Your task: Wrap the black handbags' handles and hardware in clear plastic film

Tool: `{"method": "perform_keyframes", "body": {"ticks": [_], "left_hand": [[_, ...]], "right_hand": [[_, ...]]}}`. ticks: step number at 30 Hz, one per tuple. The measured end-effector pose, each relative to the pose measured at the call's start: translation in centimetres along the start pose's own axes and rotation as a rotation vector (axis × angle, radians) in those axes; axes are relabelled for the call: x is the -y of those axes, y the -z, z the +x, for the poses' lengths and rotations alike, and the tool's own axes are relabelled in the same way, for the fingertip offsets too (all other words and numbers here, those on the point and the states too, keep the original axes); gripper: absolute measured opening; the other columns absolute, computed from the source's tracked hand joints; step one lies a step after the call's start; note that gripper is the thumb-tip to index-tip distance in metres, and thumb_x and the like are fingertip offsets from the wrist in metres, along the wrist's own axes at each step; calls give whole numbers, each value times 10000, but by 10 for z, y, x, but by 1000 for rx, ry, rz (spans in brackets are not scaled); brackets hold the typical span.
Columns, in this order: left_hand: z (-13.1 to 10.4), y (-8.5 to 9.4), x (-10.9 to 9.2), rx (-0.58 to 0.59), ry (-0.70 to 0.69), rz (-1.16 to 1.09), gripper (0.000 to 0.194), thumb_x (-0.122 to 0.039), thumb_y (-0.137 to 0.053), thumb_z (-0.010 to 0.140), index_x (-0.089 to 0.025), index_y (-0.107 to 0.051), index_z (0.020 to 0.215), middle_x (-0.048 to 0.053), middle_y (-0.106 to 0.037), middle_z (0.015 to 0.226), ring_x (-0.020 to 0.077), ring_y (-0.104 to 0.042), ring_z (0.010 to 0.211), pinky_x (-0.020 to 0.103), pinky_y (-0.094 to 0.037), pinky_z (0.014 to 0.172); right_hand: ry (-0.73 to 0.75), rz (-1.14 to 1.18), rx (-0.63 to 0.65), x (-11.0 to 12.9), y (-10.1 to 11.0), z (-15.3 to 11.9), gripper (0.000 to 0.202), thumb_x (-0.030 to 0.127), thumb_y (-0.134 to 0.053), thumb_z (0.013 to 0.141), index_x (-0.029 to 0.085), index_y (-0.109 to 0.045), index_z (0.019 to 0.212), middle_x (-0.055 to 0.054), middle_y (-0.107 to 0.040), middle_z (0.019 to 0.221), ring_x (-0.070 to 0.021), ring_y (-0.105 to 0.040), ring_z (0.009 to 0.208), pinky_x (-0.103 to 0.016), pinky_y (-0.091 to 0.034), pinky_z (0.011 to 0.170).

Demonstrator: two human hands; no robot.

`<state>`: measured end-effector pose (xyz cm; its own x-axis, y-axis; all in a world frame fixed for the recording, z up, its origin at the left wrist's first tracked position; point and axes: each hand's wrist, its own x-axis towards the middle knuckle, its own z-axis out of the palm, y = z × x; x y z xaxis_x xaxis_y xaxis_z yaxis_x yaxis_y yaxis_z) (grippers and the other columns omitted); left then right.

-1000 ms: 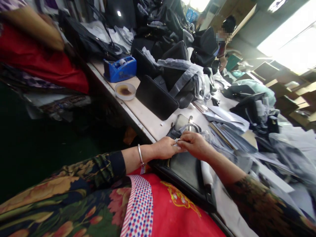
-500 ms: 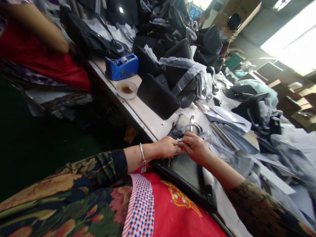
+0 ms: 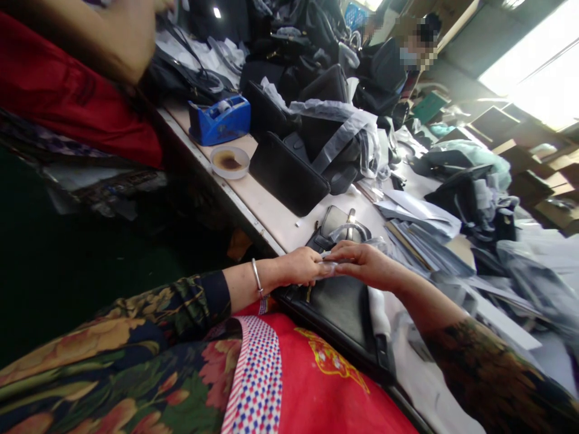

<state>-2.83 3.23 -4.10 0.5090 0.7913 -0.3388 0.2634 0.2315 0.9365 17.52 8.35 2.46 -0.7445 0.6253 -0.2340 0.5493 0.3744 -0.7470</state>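
Note:
A black handbag [image 3: 341, 307] lies at the table's front edge, against the red apron. Over it, my left hand [image 3: 301, 266] is closed on a small piece of clear plastic wrap [image 3: 326, 265]. My right hand [image 3: 368, 264] meets it from the other side, fingers rather straight over the wrap and thumb below, lightly pinching it. The part of the bag under the wrap is hidden by my fingers. Just beyond my hands is the bag's upper part, with a plastic-wrapped handle [image 3: 350, 228].
A blue tape dispenser [image 3: 220, 120] and a round dish [image 3: 230, 163] with brown residue stand along the table edge. Black bags [image 3: 289, 175] are piled behind. Papers [image 3: 420, 211] and plastic sheeting lie to the right. A co-worker's arm [image 3: 113, 42] is at the upper left.
My right hand's fingers have straightened from a tight pinch and lie flatter over the wrap. My left hand has barely moved. The co-worker's arm at the upper left has shifted right.

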Motion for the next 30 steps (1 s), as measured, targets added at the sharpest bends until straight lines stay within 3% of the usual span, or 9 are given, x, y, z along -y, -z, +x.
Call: {"method": "perform_keyframes", "body": {"ticks": [5,8,12,15,20,27,30], "left_hand": [[-1,0,-4,1,28,16,332,-486,-588,855,-164,-641,795,-6,-575,579,114,-518,451,199,-374,399],[-4,-1,-9,-14,45,20,283,-417,-572,870,-167,-615,747,-4,-576,572,112,-526,456,194,-373,400],[-5,-3,-12,-28,69,13,350,-484,-607,851,-170,-594,698,3,-601,585,115,-539,469,197,-365,399],[-4,-4,-11,-30,61,-5,414,-558,-624,831,-165,-610,703,12,-613,595,125,-566,494,202,-389,417],[-4,-4,-11,-39,63,-35,527,-674,-655,765,-163,-596,649,21,-609,575,128,-550,481,212,-378,402],[1,-6,-5,1,52,-84,533,-671,-687,731,-153,-607,632,24,-607,575,106,-508,453,204,-344,384],[5,-6,-2,19,54,-107,500,-634,-682,747,-149,-619,648,16,-602,568,100,-500,446,201,-350,392]], "right_hand": [[-5,-89,-92,5,-8,3,137,302,-702,867,216,-794,921,-54,-668,900,-199,-659,845,-350,-531,788],[47,-175,-179,10,-18,3,152,217,-637,894,188,-758,808,-37,-604,803,-166,-613,738,-312,-491,670],[208,-419,-334,18,-31,0,236,163,-533,943,178,-714,793,-50,-567,767,-184,-555,736,-334,-464,678],[307,-574,-371,22,-36,-4,249,141,-492,956,181,-698,822,-73,-586,781,-205,-536,762,-360,-468,721],[366,-706,-349,20,-35,-9,227,139,-510,952,207,-693,836,-85,-619,800,-226,-534,805,-378,-480,751],[624,-661,-193,8,-20,-14,241,92,-497,955,221,-694,1003,-85,-677,965,-225,-581,928,-381,-524,837],[620,-735,-132,9,-16,-16,144,197,-559,968,197,-695,1012,-102,-691,1005,-238,-586,961,-405,-506,856]]}}
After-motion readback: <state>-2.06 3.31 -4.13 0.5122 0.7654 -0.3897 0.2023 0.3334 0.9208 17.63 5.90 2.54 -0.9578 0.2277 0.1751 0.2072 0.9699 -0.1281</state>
